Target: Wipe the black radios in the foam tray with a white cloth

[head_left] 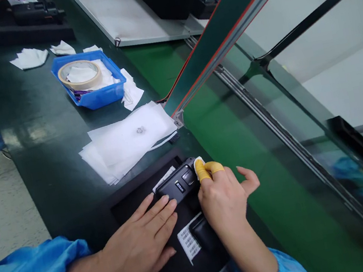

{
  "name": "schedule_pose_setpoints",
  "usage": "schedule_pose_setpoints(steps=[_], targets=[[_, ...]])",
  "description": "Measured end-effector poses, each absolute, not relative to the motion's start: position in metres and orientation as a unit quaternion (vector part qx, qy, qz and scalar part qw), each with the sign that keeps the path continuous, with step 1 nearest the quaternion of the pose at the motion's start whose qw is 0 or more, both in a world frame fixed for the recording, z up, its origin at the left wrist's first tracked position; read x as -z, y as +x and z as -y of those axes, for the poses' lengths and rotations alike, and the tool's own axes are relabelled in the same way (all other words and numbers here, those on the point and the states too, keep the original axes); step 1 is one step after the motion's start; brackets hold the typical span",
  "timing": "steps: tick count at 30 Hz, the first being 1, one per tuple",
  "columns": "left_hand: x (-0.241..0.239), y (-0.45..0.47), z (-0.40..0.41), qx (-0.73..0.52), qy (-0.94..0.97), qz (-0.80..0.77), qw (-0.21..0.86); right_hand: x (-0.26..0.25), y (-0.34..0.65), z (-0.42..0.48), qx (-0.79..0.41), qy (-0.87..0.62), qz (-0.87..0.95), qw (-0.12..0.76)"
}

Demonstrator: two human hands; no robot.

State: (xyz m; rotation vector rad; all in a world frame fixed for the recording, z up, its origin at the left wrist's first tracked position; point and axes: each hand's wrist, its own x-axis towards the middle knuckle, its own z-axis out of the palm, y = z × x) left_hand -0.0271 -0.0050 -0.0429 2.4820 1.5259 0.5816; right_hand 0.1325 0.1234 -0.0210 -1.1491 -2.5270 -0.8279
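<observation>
Two hands on one black device — left hand flat, fingers released; right hand pinching a white wipe against it.

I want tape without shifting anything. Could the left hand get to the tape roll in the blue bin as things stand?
Probably yes: the left hand lies flat beside the black device, holding nothing, and only bare mat and the white sheets lie before the tape roll in the open blue bin.

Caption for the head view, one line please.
Left hand steadies a black device on a black tray while the right hand, in yellow finger cots, presses a white wipe against it.
</observation>
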Motion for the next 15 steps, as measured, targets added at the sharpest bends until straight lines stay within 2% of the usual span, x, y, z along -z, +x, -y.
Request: schedule_pose_setpoints(steps=[6,15], targets=[[0.044,-0.026,0.005,-0.188,0.834,-0.510,0.096,0.022,0.142,-0.108,0.263,-0.425,0.860,0.101],[0.043,-0.027,0.004,-0.186,0.835,-0.510,0.085,0.021,0.130,-0.124,0.267,-0.405,0.866,0.119]])
